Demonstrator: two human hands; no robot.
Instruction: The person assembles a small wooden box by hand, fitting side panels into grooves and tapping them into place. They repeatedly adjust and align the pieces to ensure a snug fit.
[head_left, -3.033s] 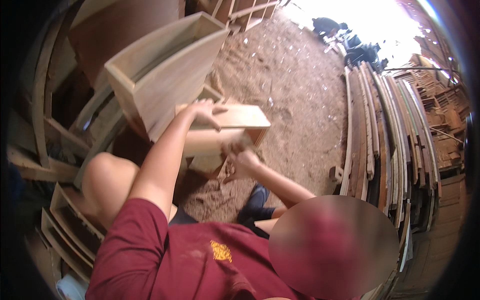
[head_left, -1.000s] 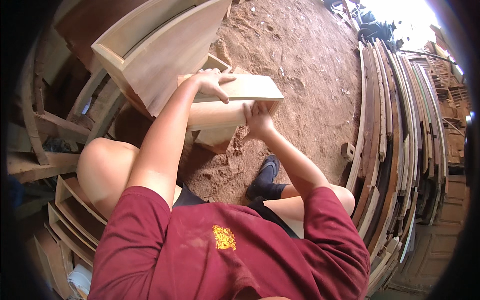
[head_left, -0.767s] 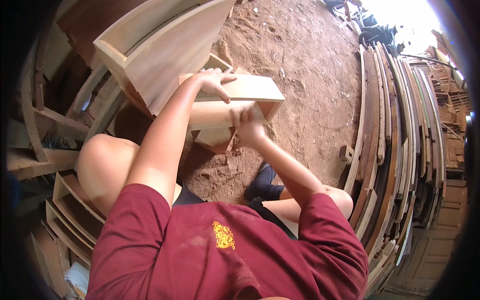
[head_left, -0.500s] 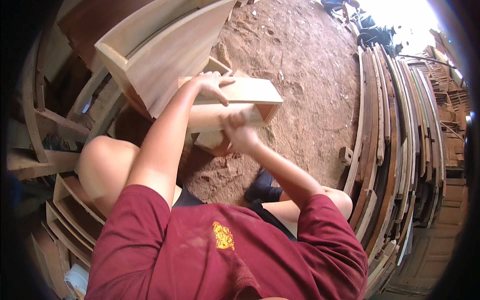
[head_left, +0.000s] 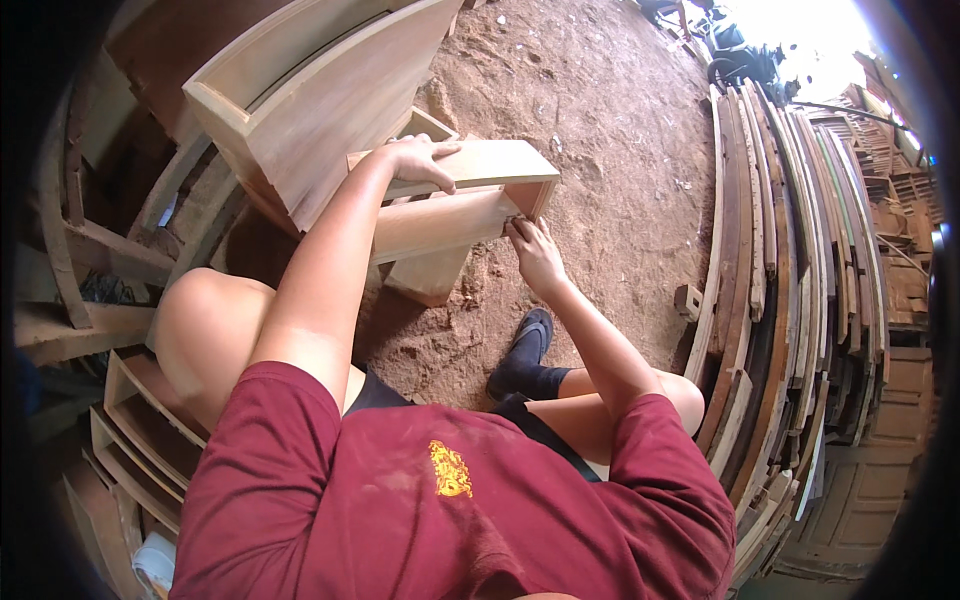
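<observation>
A pale wooden drawer (head_left: 445, 222) lies tilted in front of me, its long boards running left to right. My left hand (head_left: 418, 160) grips its far board from above, with the thumb bent over the edge. My right hand (head_left: 536, 256) is at the drawer's right corner, fingertips pressed together against the near board's end. Whatever those fingers hold, if anything, is too small to make out. A wooden block (head_left: 430, 277) sits beneath the drawer on the dirt.
A large pale wooden cabinet frame (head_left: 345, 95) stands at the far left, close to the drawer. Several more drawers (head_left: 130, 440) are stacked by my left knee. Long planks (head_left: 745, 250) lie piled at the right. A small wood block (head_left: 688, 302) rests beside them on the dirt floor (head_left: 600, 150).
My right hand, blurred before along the near board, has moved right to the drawer's corner. The drawer has shifted slightly up and left, with my left hand still on it.
</observation>
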